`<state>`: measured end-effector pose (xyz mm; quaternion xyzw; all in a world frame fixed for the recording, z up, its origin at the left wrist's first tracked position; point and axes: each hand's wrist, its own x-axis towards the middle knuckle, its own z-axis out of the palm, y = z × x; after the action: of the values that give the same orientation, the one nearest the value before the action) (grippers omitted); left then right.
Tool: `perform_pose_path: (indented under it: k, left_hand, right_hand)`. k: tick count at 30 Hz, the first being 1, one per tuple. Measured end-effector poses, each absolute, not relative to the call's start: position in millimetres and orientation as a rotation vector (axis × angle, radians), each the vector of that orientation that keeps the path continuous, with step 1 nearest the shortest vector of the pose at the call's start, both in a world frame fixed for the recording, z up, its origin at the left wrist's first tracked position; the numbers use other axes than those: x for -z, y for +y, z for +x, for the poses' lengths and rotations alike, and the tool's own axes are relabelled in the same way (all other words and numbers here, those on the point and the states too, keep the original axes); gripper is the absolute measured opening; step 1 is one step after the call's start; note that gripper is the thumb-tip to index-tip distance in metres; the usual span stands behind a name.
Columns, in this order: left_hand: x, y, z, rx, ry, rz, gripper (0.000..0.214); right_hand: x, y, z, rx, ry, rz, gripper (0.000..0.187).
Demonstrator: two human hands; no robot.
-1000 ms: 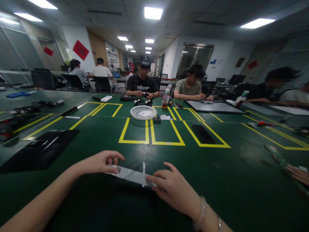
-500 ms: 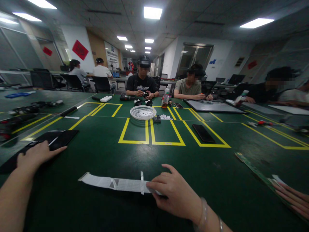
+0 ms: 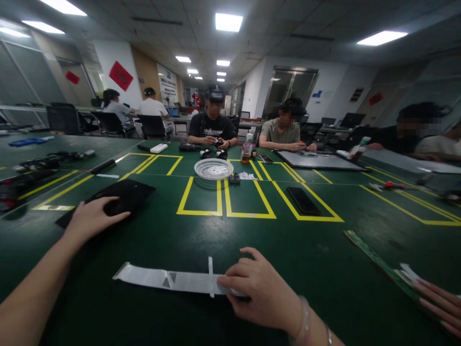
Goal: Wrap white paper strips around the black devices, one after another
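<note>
My left hand (image 3: 91, 218) is on a thin black flat panel (image 3: 135, 192) at the left; the panel moves with it. Its thumb and forefinger are apart over the panel's surface, and the other fingertips are hard to make out. My right hand (image 3: 257, 290) pinches the right end of a white flat ribbon cable (image 3: 154, 278) in front of me. A thin white strip (image 3: 211, 276) crosses the cable just left of my fingers. The cable's left end bears a narrow connector (image 3: 121, 270).
A green circuit board strip (image 3: 370, 254) lies at the right, near another person's hand (image 3: 437, 298). Ahead are a phone (image 3: 303, 200), a white round basket (image 3: 213, 169) and a bottle (image 3: 247, 150). Power tools (image 3: 29, 180) lie at the left. People sit across the table.
My left hand has moved right and slightly up with the black panel. The ribbon cable's left end has shifted slightly left and down; my right hand stays nearly in place.
</note>
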<state>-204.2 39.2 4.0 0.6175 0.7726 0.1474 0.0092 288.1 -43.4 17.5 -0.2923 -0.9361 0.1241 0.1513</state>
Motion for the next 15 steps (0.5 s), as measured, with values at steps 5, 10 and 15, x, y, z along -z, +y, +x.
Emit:
perform_pose_path:
  k: [5, 10, 15]
  left_hand:
    - [-12, 34, -96, -0.568, 1.839, 2.417, 0.066]
    - [1, 14, -23, -0.512, 1.321, 2.508, 0.066]
    - [11, 3, 4, -0.407, 1.114, 2.457, 0.069]
  right_hand:
    - [-13, -41, 290, -0.332, -2.700, -0.781, 0.037]
    - [-12, -41, 290, -0.316, -2.693, -0.748, 0.037]
    - [-14, -40, 290, -0.307, -2.724, -0.746, 0.027]
